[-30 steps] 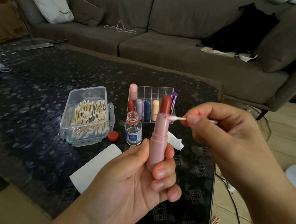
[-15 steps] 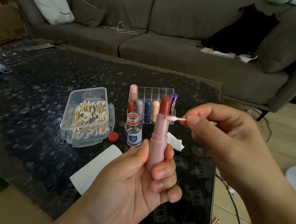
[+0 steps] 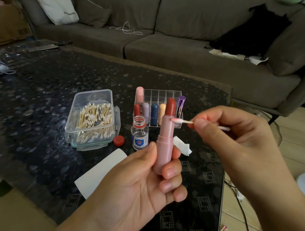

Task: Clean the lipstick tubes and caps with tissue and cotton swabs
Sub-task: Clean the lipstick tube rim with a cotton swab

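Observation:
My left hand (image 3: 139, 180) grips an uncapped pink lipstick tube (image 3: 165, 138) upright, its red bullet sticking out at the top. My right hand (image 3: 234, 135) pinches a cotton swab (image 3: 182, 121) between thumb and fingers. The swab's pink-stained tip touches the tube's upper rim on the right side. A crumpled tissue (image 3: 182, 146) lies on the table just behind the tube. Several capped lipsticks stand in a clear acrylic organizer (image 3: 166, 96).
An open plastic box of cotton swabs (image 3: 92, 118) sits at centre left. Beside it are a red bottle cap (image 3: 119, 140) and a small open glass bottle (image 3: 140, 133). A white sheet (image 3: 101, 170) lies near the dark table's front edge. A grey sofa stands behind.
The swab tip stays at the tube's rim with only a slight shift. Both hands remain almost where they were.

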### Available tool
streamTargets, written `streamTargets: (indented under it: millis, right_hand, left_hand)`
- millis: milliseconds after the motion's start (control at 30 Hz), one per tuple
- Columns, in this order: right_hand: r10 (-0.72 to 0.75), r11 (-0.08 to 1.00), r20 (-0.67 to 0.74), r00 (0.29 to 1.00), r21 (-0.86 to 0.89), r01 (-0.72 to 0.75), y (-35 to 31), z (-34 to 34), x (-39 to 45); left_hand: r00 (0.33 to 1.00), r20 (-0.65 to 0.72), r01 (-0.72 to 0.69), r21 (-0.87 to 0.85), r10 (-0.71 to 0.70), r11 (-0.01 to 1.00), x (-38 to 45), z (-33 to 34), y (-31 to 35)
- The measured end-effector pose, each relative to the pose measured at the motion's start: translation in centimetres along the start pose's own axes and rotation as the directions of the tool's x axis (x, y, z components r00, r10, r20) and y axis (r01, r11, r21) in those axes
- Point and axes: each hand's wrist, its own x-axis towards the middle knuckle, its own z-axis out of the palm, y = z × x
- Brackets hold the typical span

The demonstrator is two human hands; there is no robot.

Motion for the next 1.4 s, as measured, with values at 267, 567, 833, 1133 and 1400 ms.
streamTargets:
  millis: [267, 567, 833, 1133, 1400]
  right_hand:
    - [0.031, 0.997, 0.040, 0.999, -0.065, -0.028, 0.0, 0.1, 0.1]
    - [0.030, 0.999, 0.016, 0.999, 0.029, -0.030, 0.6, -0.3, 0.4]
    - [0.077, 0.995, 0.067, 0.995, -0.064, -0.073, -0.1, 0.0, -0.3]
    - [0.032, 0.985, 0.061, 0.998, -0.170, -0.021, 0.4, -0.1, -0.2]
    - [-0.032, 0.987, 0.033, 0.999, -0.158, 0.037, 0.4, -0.1, -0.1]
  left_hand:
    - [1.000, 0.018, -0.023, 0.020, 0.022, 1.000, 0.0, -0.4, -0.1]
    - [0.986, -0.136, -0.067, 0.202, 0.096, 0.977, -0.1, 0.3, 0.4]
    - [0.949, -0.290, -0.051, 0.257, 0.127, 0.965, -0.4, 1.6, 0.7]
    - [0.938, -0.301, -0.086, 0.282, 0.174, 0.956, -0.4, 1.4, 0.7]
    - [0.954, -0.260, -0.072, 0.287, 0.150, 0.955, -0.2, 1.3, 0.7]
